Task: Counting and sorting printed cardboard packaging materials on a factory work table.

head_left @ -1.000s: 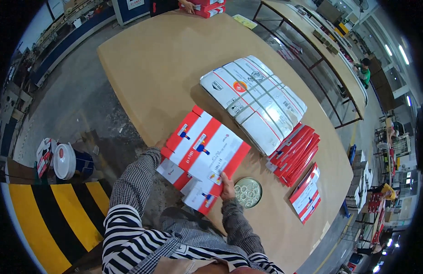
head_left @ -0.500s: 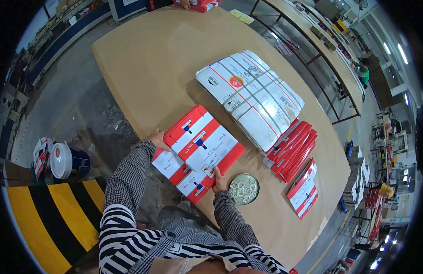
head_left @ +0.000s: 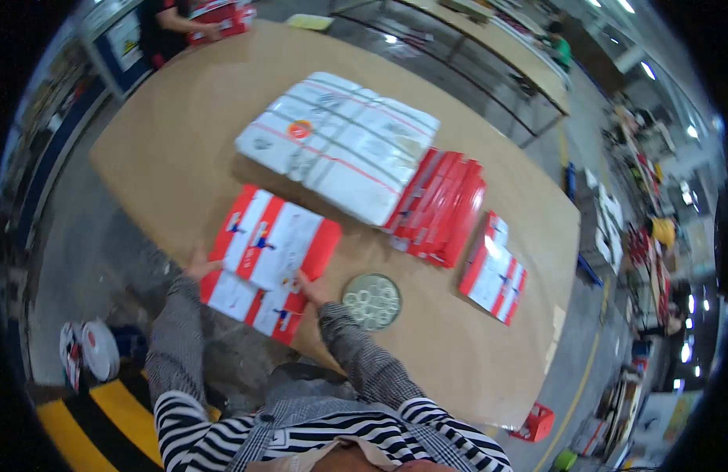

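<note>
Overhanging the near-left edge of the bench (head_left: pixel 167 134), the carton (head_left: pixel 289 236) is grasped by left hand (head_left: pixel 199 266) and right hand (head_left: pixel 315 291); bare surface lies beyond. Its main face's long axis slants nearer rightward.

Tin (head_left: pixel 372 328) on table (head_left: pixel 427 338), boxes (head_left: pixel 265 244) at its ten o'clock, bundle (head_left: pixel 340 149) at twelve, packets (head_left: pixel 442 208) at one, carton (head_left: pixel 493 271) between two and three

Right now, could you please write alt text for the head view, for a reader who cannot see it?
The left hand and right hand hold a red-and-white carton at the edge of a brown table. Beyond the carton lie a strapped white bundle and overlapping red packages; a round dish of pale rings sits beside the right hand.
</note>
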`<state>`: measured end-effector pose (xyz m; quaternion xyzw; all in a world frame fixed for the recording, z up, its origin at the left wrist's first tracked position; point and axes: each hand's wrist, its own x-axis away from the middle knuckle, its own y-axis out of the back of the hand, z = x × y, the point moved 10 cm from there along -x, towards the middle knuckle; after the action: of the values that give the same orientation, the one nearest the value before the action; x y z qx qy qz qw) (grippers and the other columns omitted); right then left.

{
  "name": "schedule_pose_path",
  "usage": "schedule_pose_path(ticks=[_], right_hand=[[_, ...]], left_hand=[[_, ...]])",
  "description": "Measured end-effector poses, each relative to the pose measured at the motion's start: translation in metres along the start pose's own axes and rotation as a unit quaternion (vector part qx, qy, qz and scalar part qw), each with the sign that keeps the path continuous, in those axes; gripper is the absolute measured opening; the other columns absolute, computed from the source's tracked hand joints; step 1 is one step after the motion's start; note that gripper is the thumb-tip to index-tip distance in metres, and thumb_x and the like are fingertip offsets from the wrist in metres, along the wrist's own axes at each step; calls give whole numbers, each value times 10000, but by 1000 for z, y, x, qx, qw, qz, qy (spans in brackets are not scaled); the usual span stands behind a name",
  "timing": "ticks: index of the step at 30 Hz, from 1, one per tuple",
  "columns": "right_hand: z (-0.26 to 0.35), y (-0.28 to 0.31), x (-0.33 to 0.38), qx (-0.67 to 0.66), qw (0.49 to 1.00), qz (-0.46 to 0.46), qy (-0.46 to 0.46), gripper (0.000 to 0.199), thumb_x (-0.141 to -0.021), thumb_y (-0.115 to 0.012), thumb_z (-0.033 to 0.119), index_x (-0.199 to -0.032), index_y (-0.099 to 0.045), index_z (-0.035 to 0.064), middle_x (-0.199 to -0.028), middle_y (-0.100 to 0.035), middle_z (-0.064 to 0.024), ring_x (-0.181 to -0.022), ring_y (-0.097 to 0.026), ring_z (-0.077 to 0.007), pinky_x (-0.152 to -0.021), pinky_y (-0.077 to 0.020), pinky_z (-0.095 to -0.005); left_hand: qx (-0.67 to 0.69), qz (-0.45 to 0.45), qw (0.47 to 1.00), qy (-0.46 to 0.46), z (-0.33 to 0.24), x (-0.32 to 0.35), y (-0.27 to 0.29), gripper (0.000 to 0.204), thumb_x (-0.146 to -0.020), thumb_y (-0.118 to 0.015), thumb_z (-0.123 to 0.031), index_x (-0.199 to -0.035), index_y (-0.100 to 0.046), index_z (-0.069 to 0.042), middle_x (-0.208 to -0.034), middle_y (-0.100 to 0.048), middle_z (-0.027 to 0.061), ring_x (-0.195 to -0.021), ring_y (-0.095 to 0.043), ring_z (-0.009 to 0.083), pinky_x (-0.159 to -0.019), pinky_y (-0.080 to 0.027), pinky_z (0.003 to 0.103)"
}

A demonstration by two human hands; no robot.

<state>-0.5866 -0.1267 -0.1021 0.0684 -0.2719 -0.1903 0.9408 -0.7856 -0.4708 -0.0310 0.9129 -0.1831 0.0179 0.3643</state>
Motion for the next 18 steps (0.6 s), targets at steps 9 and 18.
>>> schedule_pose_path(ticks=[9,18], right_hand=[[71,146,137,-164,947,264,79,307,-947,-582,183,-1194,-614,3,-960,-685,-70,-919,-661,-146,-801,-536,-274],[6,460,58,-12,982,-111,155,345,-947,-586,254,-1138,-585,-33,-957,-642,-47,-870,-587,-117,-766,-476,-262]], left_hand=[[-64,-229,967,-91,-195,126,-63,375,-797,-686,-79,-1135,-554,16,-1075,-582,161,-1020,-553,305,-913,-436,390],[17,-25,967,-253,-466,122,-355,571,-740,-748,-225,-1208,-496,-18,-1270,-455,228,-1189,-436,393,-1017,-347,485]])
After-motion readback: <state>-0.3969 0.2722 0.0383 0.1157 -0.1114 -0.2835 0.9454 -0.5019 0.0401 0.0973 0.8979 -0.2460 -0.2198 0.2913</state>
